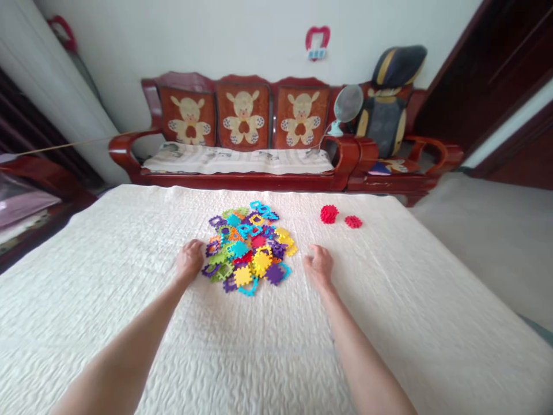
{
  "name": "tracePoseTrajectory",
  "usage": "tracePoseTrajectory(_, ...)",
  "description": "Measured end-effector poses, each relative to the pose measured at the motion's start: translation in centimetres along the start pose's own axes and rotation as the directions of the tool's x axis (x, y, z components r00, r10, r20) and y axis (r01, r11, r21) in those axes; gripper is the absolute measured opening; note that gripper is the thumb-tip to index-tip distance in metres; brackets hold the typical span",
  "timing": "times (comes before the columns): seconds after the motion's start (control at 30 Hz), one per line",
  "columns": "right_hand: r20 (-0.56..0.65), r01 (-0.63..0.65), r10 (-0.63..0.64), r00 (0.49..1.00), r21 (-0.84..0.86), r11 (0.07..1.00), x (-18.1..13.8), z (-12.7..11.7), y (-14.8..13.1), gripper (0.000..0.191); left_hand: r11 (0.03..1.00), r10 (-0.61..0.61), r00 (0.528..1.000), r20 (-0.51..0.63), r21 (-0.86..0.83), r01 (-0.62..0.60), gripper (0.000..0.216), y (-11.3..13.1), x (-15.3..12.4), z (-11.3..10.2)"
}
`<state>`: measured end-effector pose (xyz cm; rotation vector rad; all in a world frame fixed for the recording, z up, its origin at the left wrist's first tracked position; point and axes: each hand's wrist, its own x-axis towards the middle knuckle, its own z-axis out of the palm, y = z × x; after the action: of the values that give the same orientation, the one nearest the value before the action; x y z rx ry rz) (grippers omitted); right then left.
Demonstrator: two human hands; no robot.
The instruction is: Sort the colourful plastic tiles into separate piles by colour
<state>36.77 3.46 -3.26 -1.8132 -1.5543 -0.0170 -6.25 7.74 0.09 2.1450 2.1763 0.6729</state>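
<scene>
A heap of small plastic interlocking tiles (248,248) in purple, yellow, blue, green, orange and red lies on a white quilted cloth (108,276). My left hand (189,260) rests on the cloth at the heap's left edge, fingers curled in a loose fist, touching the nearest tiles. My right hand (318,265) lies on the cloth just right of the heap, fingers curled under, apart from the tiles. Two red tile pieces (329,214) (353,221) sit separately further back to the right.
A red wooden sofa (242,129) with bear cushions stands behind the quilted surface. A small fan (348,105) and a dark cushioned seat pad (389,98) sit at its right end. Dark furniture (30,190) is at the left.
</scene>
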Motion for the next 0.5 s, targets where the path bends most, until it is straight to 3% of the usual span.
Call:
tracePoseTrajectory(0.17, 0.077, 0.032, -0.024, 0.997, -0.102, 0.994, -2.1, -1.0, -2.9, 0.031, 1.0, -0.007, 0.999, 0.032, 0.013, 0.007, 0.03, 0.9, -1.0, -0.5)
tracePoseTrajectory(0.33, 0.062, 0.013, -0.014, 0.998, 0.018, 1.0, -1.6, -1.3, -3.3, 0.03, 1.0, -0.001, 1.0, -0.009, -0.006, 0.001, 0.033, 1.7, -3.2, -0.5)
tracePoseTrajectory(0.5, 0.103, 0.27, -0.312, 0.944, 0.297, 0.916, -1.2, 0.1, -8.7, 0.024, 1.0, -0.008, 0.999, -0.035, -0.023, 0.008, 0.03, 1.6, -3.5, -0.1)
